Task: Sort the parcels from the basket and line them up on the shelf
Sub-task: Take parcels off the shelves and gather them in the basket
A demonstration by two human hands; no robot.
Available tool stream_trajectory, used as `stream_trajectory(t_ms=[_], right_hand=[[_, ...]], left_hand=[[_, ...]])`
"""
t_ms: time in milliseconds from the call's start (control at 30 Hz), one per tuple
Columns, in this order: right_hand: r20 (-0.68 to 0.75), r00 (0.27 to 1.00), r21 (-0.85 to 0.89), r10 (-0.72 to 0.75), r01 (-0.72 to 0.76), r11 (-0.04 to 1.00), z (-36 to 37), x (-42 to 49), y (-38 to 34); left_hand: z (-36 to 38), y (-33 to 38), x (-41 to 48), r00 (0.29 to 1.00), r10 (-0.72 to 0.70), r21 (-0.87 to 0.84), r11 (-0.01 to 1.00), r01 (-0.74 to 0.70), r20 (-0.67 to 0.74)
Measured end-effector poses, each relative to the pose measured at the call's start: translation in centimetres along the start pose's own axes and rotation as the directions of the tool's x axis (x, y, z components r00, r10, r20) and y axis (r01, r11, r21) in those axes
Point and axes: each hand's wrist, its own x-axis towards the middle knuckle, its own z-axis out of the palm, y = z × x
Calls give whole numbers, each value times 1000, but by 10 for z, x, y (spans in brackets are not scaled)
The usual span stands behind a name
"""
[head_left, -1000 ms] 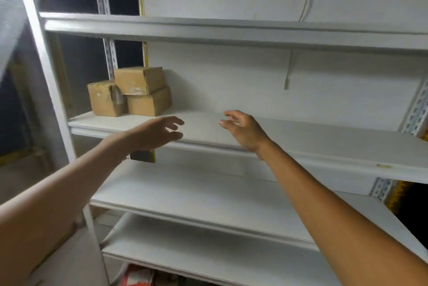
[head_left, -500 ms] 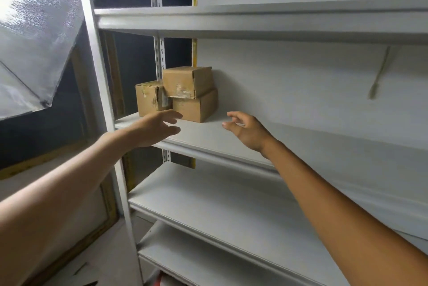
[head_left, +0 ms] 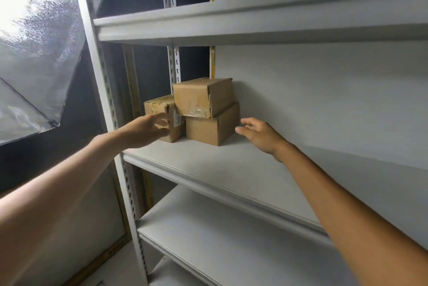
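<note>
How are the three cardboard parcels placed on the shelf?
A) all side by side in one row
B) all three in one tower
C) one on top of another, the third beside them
C: the top parcel rests on the lower parcel, and the small parcel stands beside them on the shelf.

Left grip (head_left: 148, 130) hangs just in front of small parcel (head_left: 158, 106); contact unclear, view blurred there. Front upright (head_left: 105, 91) stands near on its outer side, only narrow gap between. Right grip (head_left: 260, 135) just beside lower parcel (head_left: 209, 131), slim gap between. Top parcel (head_left: 200, 98), stacked on lower one, blocks space above and between both grips. Beyond right grip: back panel (head_left: 324, 105). On its outer side: bare shelf board (head_left: 243, 169), wide free run. Above both grips: upper shelf (head_left: 231, 23), headroom left over stack.
</note>
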Motion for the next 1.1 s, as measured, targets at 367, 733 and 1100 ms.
stream_trajectory(t_ms=[367,733,1100], right_hand=[[-121,993,17,11,-9,1000,27,100,-29],[-324,943,111,79,-45,993,53,152,-53],[-354,922,165,154,-100,981,79,161,-67]], left_hand=[[-30,-43,112,978,171,11,985,-171,-120],[-37,-66,187,964,258,-165,950,-265,-59],[-7,-58,199,949,232,-355,886,-297,-216]])
